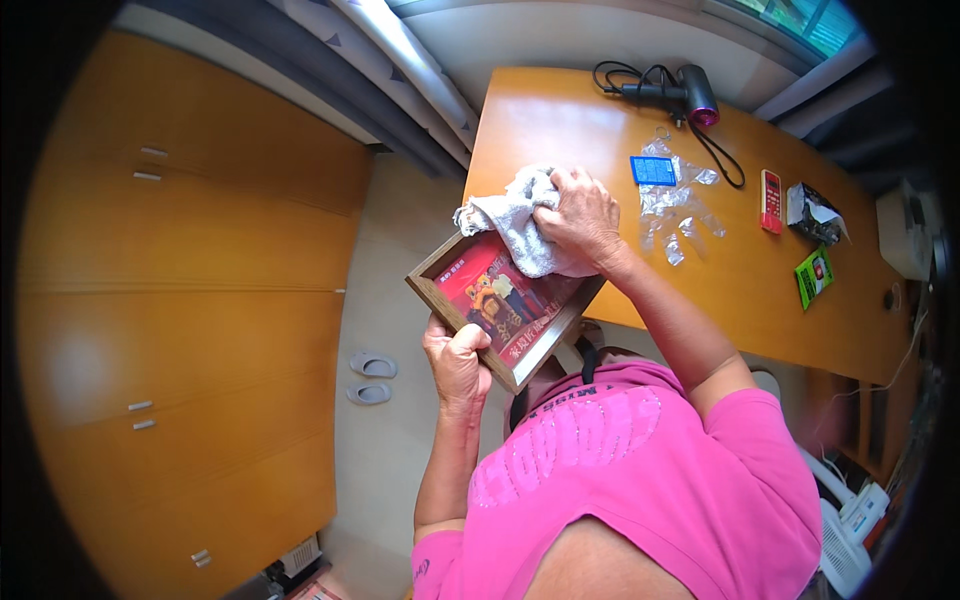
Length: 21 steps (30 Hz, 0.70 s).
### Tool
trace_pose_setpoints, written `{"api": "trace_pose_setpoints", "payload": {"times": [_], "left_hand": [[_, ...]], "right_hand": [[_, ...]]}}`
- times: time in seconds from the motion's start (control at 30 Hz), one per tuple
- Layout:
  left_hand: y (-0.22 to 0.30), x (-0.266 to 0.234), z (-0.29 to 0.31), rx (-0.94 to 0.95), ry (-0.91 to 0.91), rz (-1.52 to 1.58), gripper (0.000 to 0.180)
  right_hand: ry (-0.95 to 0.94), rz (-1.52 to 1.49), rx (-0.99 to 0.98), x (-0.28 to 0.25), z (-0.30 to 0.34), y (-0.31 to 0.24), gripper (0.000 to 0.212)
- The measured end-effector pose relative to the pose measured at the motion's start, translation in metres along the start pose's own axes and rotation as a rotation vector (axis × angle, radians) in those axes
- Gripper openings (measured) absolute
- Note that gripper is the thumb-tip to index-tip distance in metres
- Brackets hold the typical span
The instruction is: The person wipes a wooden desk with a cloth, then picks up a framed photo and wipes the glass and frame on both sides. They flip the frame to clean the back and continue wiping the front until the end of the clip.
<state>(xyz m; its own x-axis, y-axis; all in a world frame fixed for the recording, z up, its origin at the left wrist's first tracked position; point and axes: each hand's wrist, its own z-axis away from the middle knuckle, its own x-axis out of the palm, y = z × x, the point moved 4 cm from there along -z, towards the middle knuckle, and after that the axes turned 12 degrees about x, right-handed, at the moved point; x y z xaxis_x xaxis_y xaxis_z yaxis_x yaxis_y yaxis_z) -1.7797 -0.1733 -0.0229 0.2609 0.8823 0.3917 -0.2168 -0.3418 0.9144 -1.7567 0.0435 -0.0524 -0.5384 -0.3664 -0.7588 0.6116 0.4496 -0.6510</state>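
Note:
A wooden picture frame (pixel 447 303) with a red picture behind its front is tilted at the table's near left edge. My left hand (pixel 458 362) grips its lower left side, the thumb lying over the rim. In my right hand (pixel 582 217) is a bunched white cloth (pixel 520 222), its fingers curled into the fabric. Part of the cloth lies over the frame's upper side and covers some of the picture. The far right part of the frame is hidden by the cloth and my right hand.
On the wooden table (pixel 540 110) are a hair dryer (pixel 690 97) with its cord, clear plastic gloves (pixel 680 205), a blue packet (pixel 653 171), a red calculator (pixel 770 202), a black package (pixel 814 213) and a green packet (pixel 814 277). Grey slippers (pixel 372 366) lie on the floor beside wooden cabinets (pixel 190 350).

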Motion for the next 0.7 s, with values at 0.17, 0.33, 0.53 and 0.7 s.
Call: {"api": "trace_pose_setpoints", "payload": {"times": [0.17, 0.33, 0.53, 0.7], "left_hand": [[-0.008, -0.016, -0.058, -0.069, -0.131, 0.001, 0.049], [0.013, -0.008, -0.115, -0.062, -0.205, 0.066, 0.052], [0.027, 0.0, -0.176, -0.096, -0.278, 0.053, 0.051], [0.02, -0.014, -0.202, -0.201, -0.251, 0.062, 0.045]], "right_hand": [[-0.089, -0.076, 0.053, -0.001, -0.01, -0.041, 0.038], [0.084, -0.059, -0.003, -0.007, -0.031, -0.086, 0.039], [0.295, -0.385, 0.2, -0.007, -0.087, -0.064, 0.038], [0.272, -1.572, 0.618, -0.036, -0.081, 0.0, 0.04]]}}
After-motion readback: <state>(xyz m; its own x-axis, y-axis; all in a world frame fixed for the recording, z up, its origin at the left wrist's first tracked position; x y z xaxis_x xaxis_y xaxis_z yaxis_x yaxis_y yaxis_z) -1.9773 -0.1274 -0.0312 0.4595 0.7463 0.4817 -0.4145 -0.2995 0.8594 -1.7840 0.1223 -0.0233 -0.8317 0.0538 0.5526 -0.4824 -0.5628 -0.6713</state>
